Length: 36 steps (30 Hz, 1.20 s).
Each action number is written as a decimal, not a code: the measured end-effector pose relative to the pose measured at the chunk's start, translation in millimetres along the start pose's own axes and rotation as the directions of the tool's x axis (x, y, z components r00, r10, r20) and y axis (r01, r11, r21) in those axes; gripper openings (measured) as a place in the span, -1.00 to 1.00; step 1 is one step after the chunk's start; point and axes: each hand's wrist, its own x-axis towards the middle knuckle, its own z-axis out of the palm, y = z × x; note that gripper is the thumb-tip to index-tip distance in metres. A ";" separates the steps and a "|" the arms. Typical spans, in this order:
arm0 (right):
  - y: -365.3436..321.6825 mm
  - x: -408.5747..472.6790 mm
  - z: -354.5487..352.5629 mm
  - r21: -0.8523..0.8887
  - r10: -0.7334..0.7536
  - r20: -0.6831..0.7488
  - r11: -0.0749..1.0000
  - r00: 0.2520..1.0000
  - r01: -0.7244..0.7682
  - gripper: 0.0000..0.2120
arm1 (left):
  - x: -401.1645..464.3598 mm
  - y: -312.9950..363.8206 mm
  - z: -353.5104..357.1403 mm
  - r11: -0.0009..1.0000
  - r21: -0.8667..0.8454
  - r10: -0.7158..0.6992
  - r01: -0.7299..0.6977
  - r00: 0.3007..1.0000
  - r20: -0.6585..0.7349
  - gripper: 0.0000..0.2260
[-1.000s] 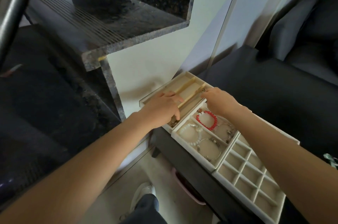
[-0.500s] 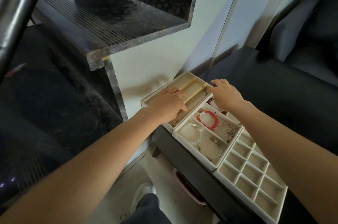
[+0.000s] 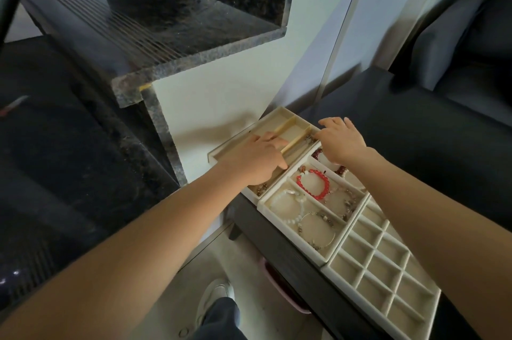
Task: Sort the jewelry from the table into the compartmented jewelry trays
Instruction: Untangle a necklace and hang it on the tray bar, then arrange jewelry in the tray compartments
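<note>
Three cream trays sit in a row on a dark low table (image 3: pixel 279 245). My left hand (image 3: pixel 257 159) rests flat on the far tray (image 3: pixel 279 111), which has long slots, with its index finger along a divider. My right hand (image 3: pixel 342 140) hovers over that tray's right end with fingers spread, its fingertips by a thin chain (image 3: pixel 302 145) in the rightmost slot. The middle tray (image 3: pixel 291 234) holds a red bead bracelet (image 3: pixel 318 183), a white bead bracelet (image 3: pixel 288 201), a wire charm bracelet (image 3: pixel 318 231) and a dark red one (image 3: pixel 318 152). No jewelry shows in the near grid tray (image 3: pixel 383 266).
A granite stair step (image 3: pixel 194 59) overhangs on the left, beside a white wall. A dark sofa (image 3: pixel 429 151) fills the right side. Below the table edge are a pink object (image 3: pixel 277 281) and my white shoe (image 3: pixel 216 298) on the floor.
My right hand has moved away from the bracelet tray to the far tray's right end and spread its fingers. My left hand has stayed on the far tray.
</note>
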 end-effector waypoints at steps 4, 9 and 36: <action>-12.4 -12.9 -6.2 0.217 -0.075 -0.088 0.972 0.993 0.092 -0.53 | -8.9 -6.2 -5.4 0.986 -0.163 -0.045 0.028 0.994 -0.100 -0.49; -31.9 -33.8 -6.9 0.339 -0.152 0.008 0.930 0.988 0.141 -0.50 | -27.6 -13.2 -2.5 0.972 -0.227 -0.085 0.061 0.991 -0.100 -0.69; -27.2 -131.7 -23.0 0.619 0.267 -0.058 0.765 0.962 -0.175 -0.64 | -37.5 48.2 -15.3 0.946 -0.320 -0.186 0.056 0.901 -0.392 -0.73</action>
